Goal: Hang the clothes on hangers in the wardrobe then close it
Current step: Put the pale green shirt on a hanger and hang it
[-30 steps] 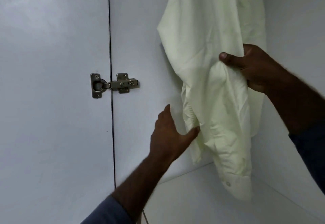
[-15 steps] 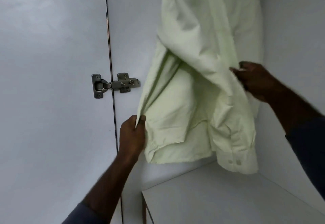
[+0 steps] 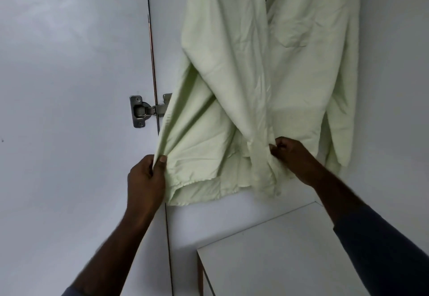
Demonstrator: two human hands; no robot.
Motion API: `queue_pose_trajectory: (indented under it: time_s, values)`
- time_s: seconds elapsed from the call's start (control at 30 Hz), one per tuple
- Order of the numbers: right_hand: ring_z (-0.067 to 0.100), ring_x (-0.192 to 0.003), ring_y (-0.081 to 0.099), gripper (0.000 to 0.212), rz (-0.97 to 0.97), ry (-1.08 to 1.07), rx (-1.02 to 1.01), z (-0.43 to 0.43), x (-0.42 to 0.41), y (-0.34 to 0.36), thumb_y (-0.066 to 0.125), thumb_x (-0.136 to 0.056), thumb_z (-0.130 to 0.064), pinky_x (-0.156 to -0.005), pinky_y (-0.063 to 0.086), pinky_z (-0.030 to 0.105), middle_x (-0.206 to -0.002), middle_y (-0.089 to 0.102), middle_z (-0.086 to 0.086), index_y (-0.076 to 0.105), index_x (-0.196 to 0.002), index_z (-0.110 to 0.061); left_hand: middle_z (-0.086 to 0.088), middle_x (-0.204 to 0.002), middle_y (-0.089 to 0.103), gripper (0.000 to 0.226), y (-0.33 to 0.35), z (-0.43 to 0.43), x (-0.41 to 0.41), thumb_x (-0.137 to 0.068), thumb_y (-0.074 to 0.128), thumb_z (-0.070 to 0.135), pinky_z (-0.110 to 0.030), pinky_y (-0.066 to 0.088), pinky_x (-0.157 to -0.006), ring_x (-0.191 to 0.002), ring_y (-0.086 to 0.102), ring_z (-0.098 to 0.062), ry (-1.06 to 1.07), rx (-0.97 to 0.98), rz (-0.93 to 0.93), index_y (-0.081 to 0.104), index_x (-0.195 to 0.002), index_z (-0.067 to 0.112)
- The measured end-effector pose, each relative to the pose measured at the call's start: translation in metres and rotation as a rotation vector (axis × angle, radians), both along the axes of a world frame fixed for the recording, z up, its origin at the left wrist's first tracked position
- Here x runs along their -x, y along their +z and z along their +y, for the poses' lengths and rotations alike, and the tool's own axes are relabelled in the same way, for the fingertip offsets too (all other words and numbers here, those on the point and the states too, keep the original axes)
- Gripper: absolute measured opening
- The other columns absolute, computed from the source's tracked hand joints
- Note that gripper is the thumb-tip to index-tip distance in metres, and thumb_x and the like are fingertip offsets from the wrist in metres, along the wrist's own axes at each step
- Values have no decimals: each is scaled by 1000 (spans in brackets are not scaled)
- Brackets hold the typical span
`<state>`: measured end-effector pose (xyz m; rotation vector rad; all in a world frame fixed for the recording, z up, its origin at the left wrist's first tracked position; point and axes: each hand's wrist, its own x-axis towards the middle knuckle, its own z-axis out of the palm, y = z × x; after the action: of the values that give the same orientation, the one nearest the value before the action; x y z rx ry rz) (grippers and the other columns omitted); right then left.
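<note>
A pale green shirt (image 3: 250,82) hangs down inside the white wardrobe, its top and any hanger out of frame. My left hand (image 3: 146,177) pinches the shirt's lower left edge and pulls it toward the door gap. My right hand (image 3: 292,156) grips the fabric near the lower front, beside a hanging sleeve. The shirt's hem spreads between the two hands, just above the shelf.
The open wardrobe door (image 3: 65,110) fills the left, joined by a metal hinge (image 3: 141,111) partly covered by the shirt. A white shelf (image 3: 278,254) lies below the shirt at the lower right. The wardrobe's side wall (image 3: 394,86) stands at the right.
My left hand went from lying open against the shirt to pinching its left edge, then pulled it out leftward. My right hand slid down the fabric. The shirt now hangs spread wider.
</note>
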<state>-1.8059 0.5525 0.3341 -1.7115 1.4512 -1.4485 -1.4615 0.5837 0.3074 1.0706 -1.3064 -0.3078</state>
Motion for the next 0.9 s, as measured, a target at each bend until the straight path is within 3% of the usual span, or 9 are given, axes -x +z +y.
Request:
queue_pose_trajectory:
  time_s: [0.17,0.23,0.33,0.5,0.6,0.7,0.77,0.83,0.9]
  values:
    - [29,-105,68,55,-264,423,-183,9,-5,-30,78,-77,-35,-85,56,36,-117,70,15,64,-118,-2,3,-62,55,19,2,9,-5,-98,56,21,-15,35,-52,-58,51,-8,123,53,-104,55,-80,15]
    - [32,-95,63,66,-385,331,-121,2,-5,-38,87,-65,-49,-83,51,43,-106,66,22,66,-105,-2,4,-71,60,4,3,12,-7,-95,59,20,-28,41,-59,-67,58,-14,201,50,-133,58,-97,17]
    - [30,-86,64,54,-256,75,-46,-3,-2,-38,80,-67,-57,-84,52,52,-98,70,25,70,-91,-10,2,-95,56,31,11,22,-1,-86,62,16,-35,41,-73,-86,55,-24,332,181,-147,53,-116,16]
    - [16,-69,60,15,-55,-133,39,-8,-6,-24,70,-91,-23,-66,47,33,-76,69,7,69,-85,-9,-10,-105,57,26,54,59,57,-86,58,15,-39,46,-84,-99,54,-29,65,785,-390,55,-111,12]
    - [17,-83,65,15,154,-334,97,-19,-14,-21,66,-92,-23,-72,49,30,-90,69,0,64,-102,-13,-12,-109,64,22,96,62,110,-87,63,17,-43,46,-87,-106,59,-29,-140,952,-680,66,-107,9]
    - [11,-90,59,39,205,-433,248,-24,-20,-9,67,-92,-24,-77,45,24,-107,60,-8,53,-127,-18,-15,-133,56,41,146,33,152,-88,63,32,-47,37,-106,-131,47,-32,-48,938,-1014,63,-123,11]
    - [12,-92,55,46,173,-477,403,-23,-24,13,71,-88,-14,-78,44,24,-112,54,-6,51,-129,-15,-19,-153,35,59,180,5,164,-93,55,46,-53,18,-118,-146,25,-33,134,822,-1239,46,-143,15]
    - [11,-93,54,50,231,-505,572,-24,-28,41,71,-83,-5,-78,49,27,-114,51,-5,51,-129,-12,-18,-162,11,73,205,-24,162,-96,43,57,-56,1,-120,-151,2,-33,303,697,-1395,23,-154,18]
    - [13,-95,56,53,303,-479,704,-27,-33,70,66,-80,0,-82,51,29,-116,53,0,53,-129,-12,-19,-162,8,80,214,-50,151,-93,39,63,-59,-1,-119,-151,0,-34,426,677,-1468,21,-155,17]
